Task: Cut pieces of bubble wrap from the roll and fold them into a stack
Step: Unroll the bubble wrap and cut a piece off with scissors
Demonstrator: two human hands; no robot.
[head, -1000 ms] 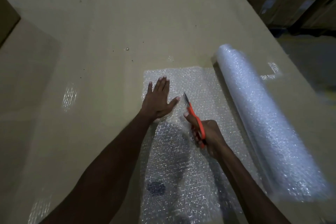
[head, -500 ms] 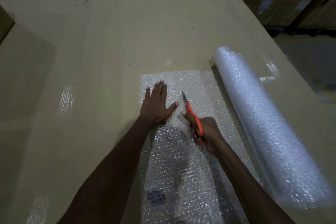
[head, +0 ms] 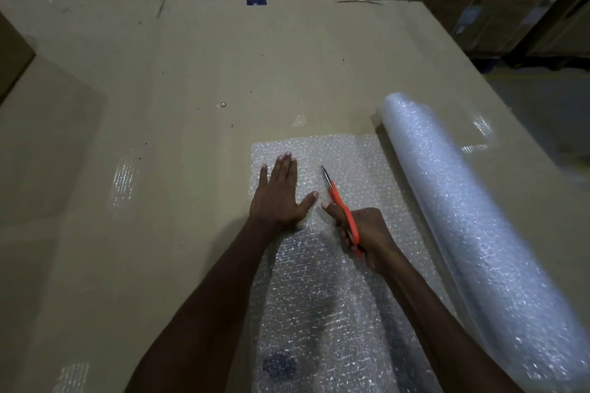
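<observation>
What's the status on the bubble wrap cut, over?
Left hand flat on the bubble wrap sheet. Right hand grips orange scissors, blades pointing away. Roll alongside, nothing blocking.

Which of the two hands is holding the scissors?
The right hand grips the orange scissors; the left hand lies flat, fingers straight, on the bubble wrap sheet.

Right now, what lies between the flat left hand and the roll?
In the head view: the right hand gripping orange scissors, over unrolled bubble wrap between left hand and roll.
</observation>
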